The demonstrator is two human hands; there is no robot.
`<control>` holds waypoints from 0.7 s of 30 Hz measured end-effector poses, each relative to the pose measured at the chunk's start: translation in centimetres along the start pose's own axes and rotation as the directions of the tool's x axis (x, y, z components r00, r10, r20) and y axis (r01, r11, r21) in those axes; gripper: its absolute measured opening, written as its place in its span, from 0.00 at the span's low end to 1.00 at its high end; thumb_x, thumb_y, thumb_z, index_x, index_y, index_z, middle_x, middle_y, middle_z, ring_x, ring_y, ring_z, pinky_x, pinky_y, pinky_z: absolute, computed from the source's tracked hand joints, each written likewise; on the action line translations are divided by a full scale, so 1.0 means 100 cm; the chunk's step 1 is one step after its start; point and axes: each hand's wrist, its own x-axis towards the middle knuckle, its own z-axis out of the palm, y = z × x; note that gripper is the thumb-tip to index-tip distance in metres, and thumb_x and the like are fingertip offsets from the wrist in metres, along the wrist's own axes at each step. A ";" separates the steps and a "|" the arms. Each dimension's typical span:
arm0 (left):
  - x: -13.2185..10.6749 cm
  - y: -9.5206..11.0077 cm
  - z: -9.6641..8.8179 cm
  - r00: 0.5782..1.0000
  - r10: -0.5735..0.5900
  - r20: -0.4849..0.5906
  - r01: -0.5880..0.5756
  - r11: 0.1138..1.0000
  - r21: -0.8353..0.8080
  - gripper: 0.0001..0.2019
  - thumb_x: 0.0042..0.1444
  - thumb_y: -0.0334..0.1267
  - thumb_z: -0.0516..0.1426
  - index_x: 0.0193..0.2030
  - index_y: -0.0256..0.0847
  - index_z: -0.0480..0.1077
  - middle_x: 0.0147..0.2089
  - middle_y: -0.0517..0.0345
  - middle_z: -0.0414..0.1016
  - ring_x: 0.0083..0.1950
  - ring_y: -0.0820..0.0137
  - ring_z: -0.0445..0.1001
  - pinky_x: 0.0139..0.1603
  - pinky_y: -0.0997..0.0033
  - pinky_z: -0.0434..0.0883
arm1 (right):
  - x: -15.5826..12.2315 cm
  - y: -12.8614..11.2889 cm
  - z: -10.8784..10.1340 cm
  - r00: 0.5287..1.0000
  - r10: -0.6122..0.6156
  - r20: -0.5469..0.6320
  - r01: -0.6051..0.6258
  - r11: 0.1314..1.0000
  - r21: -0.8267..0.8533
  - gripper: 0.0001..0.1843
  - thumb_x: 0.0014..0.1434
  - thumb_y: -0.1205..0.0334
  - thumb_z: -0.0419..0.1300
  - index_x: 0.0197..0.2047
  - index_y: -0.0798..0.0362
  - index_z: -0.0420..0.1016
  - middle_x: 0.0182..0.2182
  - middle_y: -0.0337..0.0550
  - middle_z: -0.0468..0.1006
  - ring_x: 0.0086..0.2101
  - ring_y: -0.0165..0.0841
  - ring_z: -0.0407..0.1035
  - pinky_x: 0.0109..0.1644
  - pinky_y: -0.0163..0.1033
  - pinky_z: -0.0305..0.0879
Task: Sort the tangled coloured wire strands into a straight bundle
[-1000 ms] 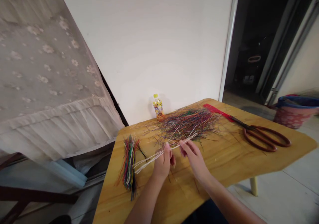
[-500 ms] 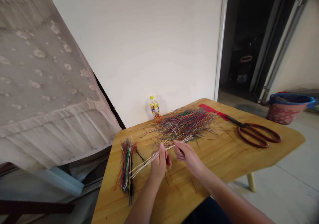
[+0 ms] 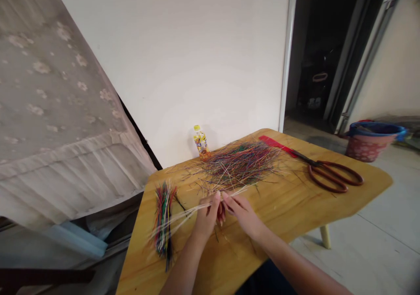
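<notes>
A loose bunch of thin white wires (image 3: 187, 212) runs across the middle of the table, its long ends trailing left and blurred. My left hand (image 3: 207, 216) is closed on the bunch, thumb on top. Close beside it, my right hand (image 3: 242, 212) pinches the same wires, and the two thumbs nearly meet. Short white ends stick out past the right fingers. Beyond my hands lies a tangled heap of multicoloured wires (image 3: 243, 161). To the left rests a neater bundle of coloured wires (image 3: 164, 220), with the white ends passing over it.
Large scissors (image 3: 331, 175) with brown handles lie at the right, blades toward a red strip (image 3: 274, 143). A yellow-capped bottle (image 3: 201, 145) stands by the wall. Past the wooden table (image 3: 367, 190) is a pink bin (image 3: 367, 146) with a blue liner. A curtain (image 3: 65, 111) hangs at left.
My right hand has come in against my left. The white wires' left ends have swung further left over the coloured bundle. The view has shifted slightly.
</notes>
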 end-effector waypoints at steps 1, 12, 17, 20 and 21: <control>0.000 0.000 0.001 1.000 0.016 0.007 -0.017 0.999 0.045 0.27 0.58 0.58 0.44 0.16 0.43 0.61 0.13 0.62 0.60 0.15 0.72 0.61 0.18 0.72 0.60 | -0.001 0.002 0.002 1.000 -0.010 0.007 0.010 1.000 -0.014 0.28 0.57 0.39 0.51 0.19 0.52 0.56 0.17 0.34 0.58 0.20 0.27 0.52 0.25 0.34 0.49; -0.003 -0.001 0.020 0.999 -0.039 -0.025 0.040 0.998 0.055 0.25 0.59 0.57 0.39 0.16 0.46 0.52 0.11 0.63 0.57 0.12 0.72 0.59 0.15 0.71 0.57 | -0.017 -0.006 -0.042 0.963 -0.065 -0.262 -0.012 0.959 -0.283 0.27 0.59 0.40 0.49 0.19 0.51 0.53 0.18 0.33 0.53 0.21 0.27 0.49 0.26 0.35 0.49; -0.001 -0.002 0.013 0.999 -0.032 -0.024 0.033 0.999 0.042 0.25 0.60 0.56 0.39 0.16 0.46 0.52 0.12 0.62 0.58 0.12 0.72 0.59 0.14 0.70 0.57 | -0.023 -0.040 -0.140 0.944 -0.128 -0.305 -0.101 0.765 -0.636 0.27 0.60 0.41 0.44 0.19 0.51 0.57 0.17 0.37 0.59 0.21 0.30 0.55 0.26 0.36 0.54; 0.001 0.000 0.011 0.998 -0.028 -0.052 0.031 0.998 0.054 0.25 0.59 0.56 0.40 0.16 0.46 0.52 0.12 0.61 0.59 0.13 0.71 0.59 0.15 0.69 0.58 | -0.023 -0.063 -0.214 0.882 -0.202 -0.425 -0.349 0.325 -0.879 0.13 0.57 0.52 0.52 0.28 0.52 0.66 0.26 0.44 0.71 0.29 0.36 0.65 0.35 0.40 0.59; 0.002 0.001 0.011 0.998 -0.030 -0.054 0.033 0.998 0.058 0.25 0.59 0.56 0.40 0.16 0.46 0.52 0.12 0.61 0.59 0.13 0.71 0.59 0.15 0.69 0.58 | -0.023 -0.069 -0.236 0.873 -0.208 -0.440 -0.409 0.177 -0.895 0.10 0.55 0.55 0.55 0.31 0.53 0.68 0.31 0.49 0.73 0.34 0.39 0.67 0.38 0.41 0.60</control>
